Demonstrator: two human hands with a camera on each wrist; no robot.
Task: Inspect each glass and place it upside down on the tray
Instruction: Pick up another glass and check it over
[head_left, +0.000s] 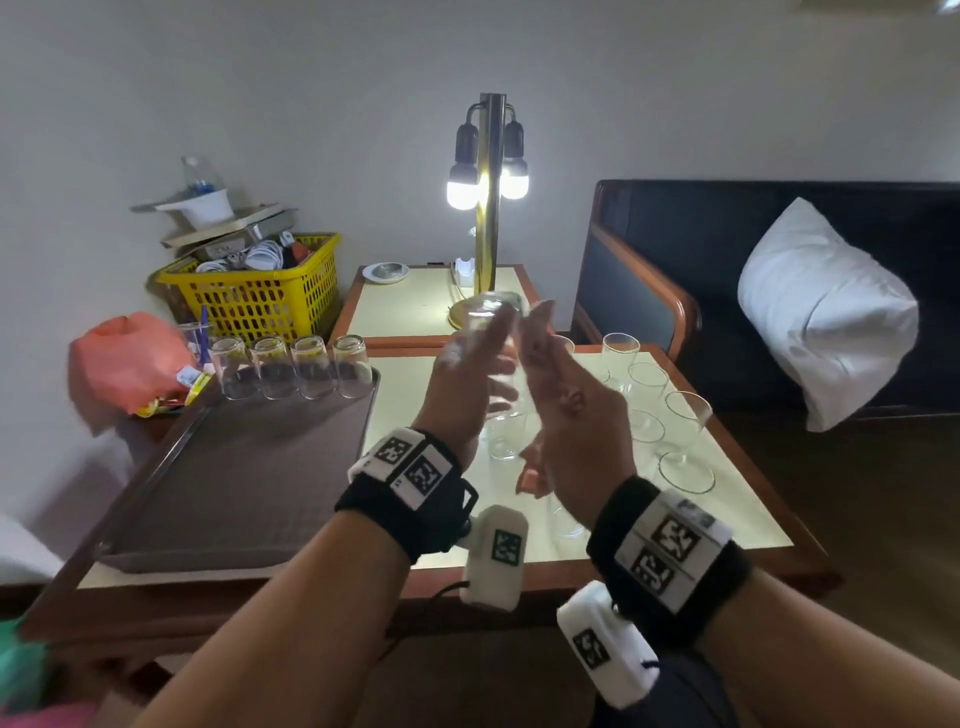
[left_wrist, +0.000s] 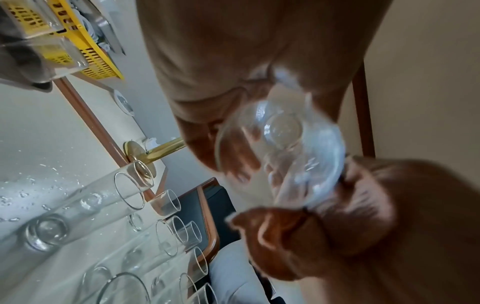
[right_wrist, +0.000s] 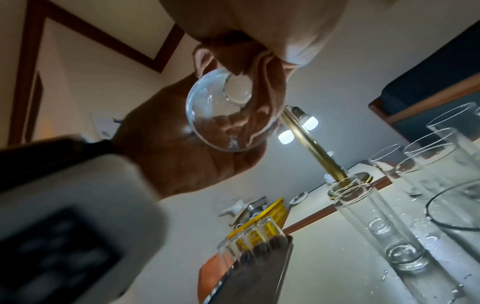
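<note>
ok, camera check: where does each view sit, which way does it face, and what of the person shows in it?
Head: on the head, facing forward and down at the table; both forearms, left hand and right hand around the held glass.
Left wrist: looks along the hand; fingers on the glass.
Right wrist: looks up from below; the glass's mouth, the left palm and the left wristband camera.
Shared: all three show the held glass, lamp and yellow basket.
</note>
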